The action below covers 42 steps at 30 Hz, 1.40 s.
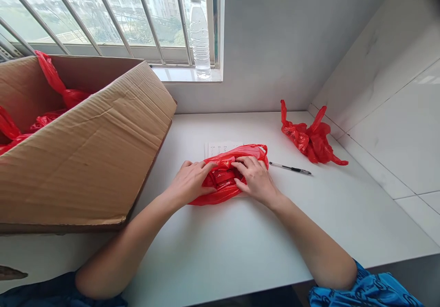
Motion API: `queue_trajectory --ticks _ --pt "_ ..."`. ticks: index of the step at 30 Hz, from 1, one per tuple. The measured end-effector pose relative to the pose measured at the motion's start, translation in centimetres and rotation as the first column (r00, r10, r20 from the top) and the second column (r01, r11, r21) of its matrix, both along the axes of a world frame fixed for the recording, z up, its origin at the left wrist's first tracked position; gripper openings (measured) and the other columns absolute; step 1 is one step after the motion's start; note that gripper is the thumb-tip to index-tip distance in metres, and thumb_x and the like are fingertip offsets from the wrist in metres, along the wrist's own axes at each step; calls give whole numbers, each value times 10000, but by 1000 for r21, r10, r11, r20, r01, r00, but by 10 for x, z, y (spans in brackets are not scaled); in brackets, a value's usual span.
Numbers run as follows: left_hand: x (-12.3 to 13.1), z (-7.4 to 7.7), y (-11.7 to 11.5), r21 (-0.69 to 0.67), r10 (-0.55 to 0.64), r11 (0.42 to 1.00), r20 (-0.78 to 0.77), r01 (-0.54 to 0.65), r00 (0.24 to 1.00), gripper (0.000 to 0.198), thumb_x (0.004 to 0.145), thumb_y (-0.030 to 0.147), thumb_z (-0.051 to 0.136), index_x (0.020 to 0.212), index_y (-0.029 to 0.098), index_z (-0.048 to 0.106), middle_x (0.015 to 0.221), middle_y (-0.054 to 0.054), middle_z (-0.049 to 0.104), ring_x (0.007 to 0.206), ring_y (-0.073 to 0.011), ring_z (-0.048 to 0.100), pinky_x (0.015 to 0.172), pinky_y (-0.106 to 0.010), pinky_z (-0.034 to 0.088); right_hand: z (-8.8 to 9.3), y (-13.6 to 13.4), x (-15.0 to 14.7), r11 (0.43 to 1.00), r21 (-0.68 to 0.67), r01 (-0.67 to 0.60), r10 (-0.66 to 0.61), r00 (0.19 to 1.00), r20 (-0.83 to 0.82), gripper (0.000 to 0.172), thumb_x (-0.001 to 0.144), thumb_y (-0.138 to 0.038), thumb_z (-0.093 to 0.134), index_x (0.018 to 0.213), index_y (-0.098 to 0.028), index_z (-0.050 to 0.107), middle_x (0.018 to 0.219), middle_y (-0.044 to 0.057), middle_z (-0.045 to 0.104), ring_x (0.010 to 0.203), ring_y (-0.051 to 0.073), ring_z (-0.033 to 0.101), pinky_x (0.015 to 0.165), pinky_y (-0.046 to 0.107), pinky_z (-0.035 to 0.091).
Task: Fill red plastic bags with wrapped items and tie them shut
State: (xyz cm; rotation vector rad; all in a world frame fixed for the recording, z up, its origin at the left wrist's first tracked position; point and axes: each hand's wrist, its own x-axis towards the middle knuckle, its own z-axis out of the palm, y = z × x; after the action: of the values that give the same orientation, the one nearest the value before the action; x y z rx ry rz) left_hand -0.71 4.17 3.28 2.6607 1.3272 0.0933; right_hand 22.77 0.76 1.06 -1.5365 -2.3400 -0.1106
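A red plastic bag (220, 199) lies on the white tabletop with its mouth spread upward. Inside its folds are dark red, shiny wrapped items whose kind I cannot make out. My left hand (192, 181) grips the bag's left side, fingers over the rim and thumb toward the near edge. On the right side, my right hand (256, 178) has its fingers curled over the rim, thumb against the contents. Partly under the bag is a sheet of paper with printing (220, 148). Just right of the bag lies a black pen (290, 167).
A large open cardboard box (89, 151) with red bags inside stands at left. Another knotted red bag (311, 139) rests at the back right near the tiled wall. A clear water bottle (200, 36) stands on the windowsill by the barred window.
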Motion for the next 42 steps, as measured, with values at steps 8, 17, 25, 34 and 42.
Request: queue_trajectory --ticks 8,17,25,34,42 --pt "4 -1 0 -209 73 978 352 3 933 447 896 265 506 1339 325 490 1103 23 717 911 -192 664 748 -296 484 0 -13 -36 989 -58 138 -139 990 -28 510 895 -584 584 1158 -148 613 1029 118 648 886 256 596 668 347 495" --pt "11 -18 0 -49 -64 995 325 85 944 729 906 199 450 1564 356 180 1346 -32 619 1148 -217 594 923 -342 424 20 -5 -13 947 -248 203 -271 920 -283 306 877 -201 551 1177 -215 609 1027 65 676 849 223 662 693 334 535" --pt "14 -1 -4 -161 82 987 569 13 818 374 994 458 435 1267 256 593 1178 -44 690 957 -192 631 852 -318 464 30 -2 8 839 -394 -376 -318 249 -915 312 887 -399 613 1161 -250 604 1142 43 703 1051 233 686 836 398 620" --pt "14 5 -7 -306 233 952 658 -28 716 330 955 494 508 943 204 665 841 9 709 701 -131 580 632 -236 435 26 -2 -1 848 -371 -379 -262 308 -915 322 907 -482 605 1105 -231 647 1079 44 714 1023 223 691 888 402 601" --pt "8 -7 -2 45 33 998 132 -39 991 459 977 471 437 1367 249 537 1278 -90 666 1114 -270 630 918 -388 416 28 -3 13 973 -36 226 -164 578 -799 342 960 -424 536 1241 -232 572 1113 77 707 979 215 688 874 366 563"
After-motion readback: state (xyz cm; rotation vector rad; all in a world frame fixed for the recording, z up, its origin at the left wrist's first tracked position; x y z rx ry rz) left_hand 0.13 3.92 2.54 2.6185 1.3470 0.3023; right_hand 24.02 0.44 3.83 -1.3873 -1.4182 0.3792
